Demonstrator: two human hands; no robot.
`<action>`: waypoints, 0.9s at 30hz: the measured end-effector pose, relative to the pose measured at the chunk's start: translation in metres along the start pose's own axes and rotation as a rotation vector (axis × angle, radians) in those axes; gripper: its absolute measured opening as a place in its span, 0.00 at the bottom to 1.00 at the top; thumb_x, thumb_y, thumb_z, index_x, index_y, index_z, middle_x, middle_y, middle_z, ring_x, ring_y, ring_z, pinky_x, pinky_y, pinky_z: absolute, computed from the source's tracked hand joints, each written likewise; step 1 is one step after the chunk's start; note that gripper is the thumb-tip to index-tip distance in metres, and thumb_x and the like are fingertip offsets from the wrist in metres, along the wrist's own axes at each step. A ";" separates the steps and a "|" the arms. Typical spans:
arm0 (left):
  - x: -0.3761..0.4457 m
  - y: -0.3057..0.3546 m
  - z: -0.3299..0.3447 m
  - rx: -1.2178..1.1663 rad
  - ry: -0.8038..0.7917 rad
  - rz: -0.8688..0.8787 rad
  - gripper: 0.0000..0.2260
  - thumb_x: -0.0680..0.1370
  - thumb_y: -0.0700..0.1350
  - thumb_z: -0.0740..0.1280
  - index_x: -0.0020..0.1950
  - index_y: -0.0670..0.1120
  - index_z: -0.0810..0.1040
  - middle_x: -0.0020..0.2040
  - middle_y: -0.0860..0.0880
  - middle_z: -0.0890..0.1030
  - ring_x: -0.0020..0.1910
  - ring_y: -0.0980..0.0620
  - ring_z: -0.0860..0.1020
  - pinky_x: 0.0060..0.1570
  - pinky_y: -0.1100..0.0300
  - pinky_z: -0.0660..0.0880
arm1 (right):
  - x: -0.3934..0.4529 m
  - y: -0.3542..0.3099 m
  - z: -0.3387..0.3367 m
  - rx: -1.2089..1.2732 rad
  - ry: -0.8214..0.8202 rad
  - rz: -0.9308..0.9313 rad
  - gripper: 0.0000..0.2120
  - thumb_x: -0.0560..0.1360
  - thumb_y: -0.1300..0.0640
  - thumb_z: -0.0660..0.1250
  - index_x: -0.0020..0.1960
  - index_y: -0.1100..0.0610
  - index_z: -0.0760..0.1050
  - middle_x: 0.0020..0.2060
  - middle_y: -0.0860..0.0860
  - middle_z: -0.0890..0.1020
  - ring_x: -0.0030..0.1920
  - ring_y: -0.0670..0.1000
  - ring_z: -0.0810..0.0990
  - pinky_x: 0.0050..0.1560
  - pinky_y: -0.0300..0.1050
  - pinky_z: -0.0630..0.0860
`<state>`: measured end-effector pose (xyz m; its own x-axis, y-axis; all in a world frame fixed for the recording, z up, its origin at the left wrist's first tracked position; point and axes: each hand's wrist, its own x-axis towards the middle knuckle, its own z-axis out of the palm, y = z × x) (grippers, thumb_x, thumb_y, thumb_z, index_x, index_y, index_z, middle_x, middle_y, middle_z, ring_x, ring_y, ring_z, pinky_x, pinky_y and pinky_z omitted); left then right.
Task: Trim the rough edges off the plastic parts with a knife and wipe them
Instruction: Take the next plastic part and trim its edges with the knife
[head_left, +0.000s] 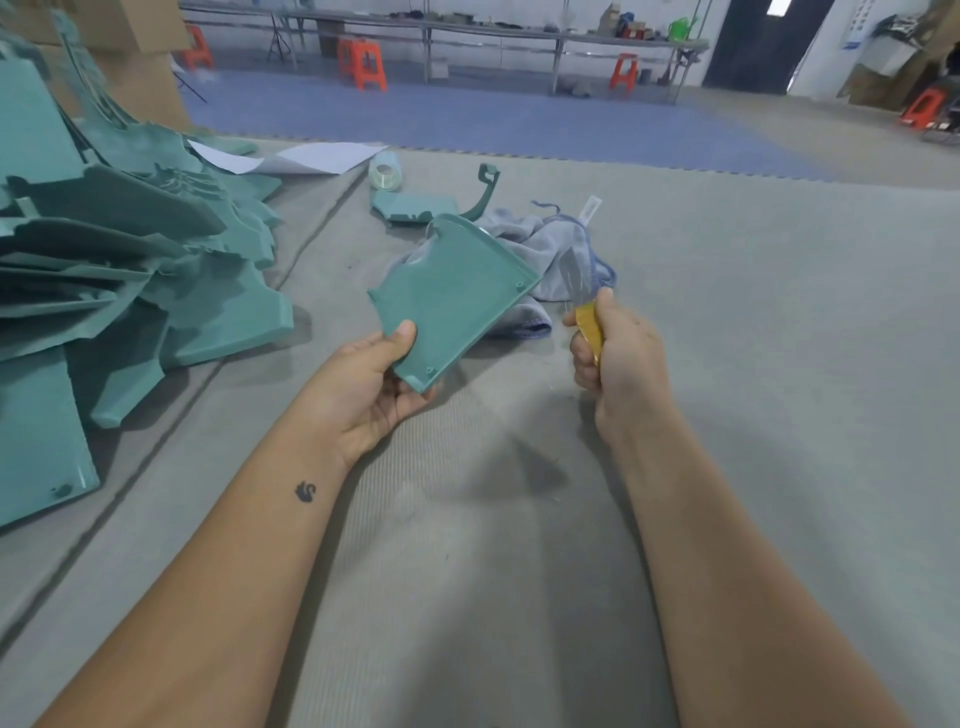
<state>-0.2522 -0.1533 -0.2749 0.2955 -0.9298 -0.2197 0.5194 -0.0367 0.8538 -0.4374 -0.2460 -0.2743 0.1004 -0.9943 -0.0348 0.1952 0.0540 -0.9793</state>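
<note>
Teal plastic part (453, 291) was held tilted above the grey mat (727, 364), pinched at its near corner by left hand (371, 387), thumb on top. Right hand (615, 353), at 3 o'clock of the part, gripped yellow-handled knife (587, 312), blade blurred. Grey cloth (545, 249) lay behind; teal parts pile (130, 260) at 9 o'clock.

Grey floor mat (779, 312), blue flooring (519, 124), 5 orange stools (363, 63), long workbench (467, 28).

Bare forearms, small swan tattoo (305, 492)
</note>
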 end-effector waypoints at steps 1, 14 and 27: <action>0.000 -0.001 0.000 0.002 -0.001 0.005 0.07 0.81 0.42 0.61 0.47 0.43 0.78 0.34 0.49 0.84 0.30 0.56 0.82 0.27 0.64 0.78 | 0.000 -0.001 0.000 -0.014 0.010 0.009 0.23 0.83 0.47 0.54 0.38 0.56 0.79 0.22 0.48 0.68 0.23 0.45 0.61 0.23 0.36 0.58; 0.006 -0.006 0.001 0.018 0.014 0.041 0.07 0.81 0.43 0.61 0.49 0.45 0.79 0.38 0.50 0.85 0.33 0.56 0.82 0.31 0.62 0.79 | -0.005 0.001 0.002 0.071 -0.077 -0.103 0.08 0.80 0.58 0.64 0.42 0.56 0.77 0.26 0.46 0.70 0.28 0.45 0.67 0.31 0.37 0.67; 0.005 -0.005 0.000 0.007 0.000 0.014 0.07 0.81 0.43 0.61 0.49 0.44 0.78 0.37 0.50 0.85 0.32 0.56 0.82 0.31 0.63 0.79 | -0.008 0.005 0.008 0.142 -0.155 -0.121 0.08 0.81 0.60 0.61 0.43 0.56 0.72 0.27 0.51 0.74 0.22 0.45 0.59 0.23 0.37 0.56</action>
<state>-0.2531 -0.1581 -0.2800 0.3028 -0.9301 -0.2079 0.5093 -0.0264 0.8602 -0.4294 -0.2372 -0.2775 0.2141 -0.9690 0.1230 0.3495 -0.0416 -0.9360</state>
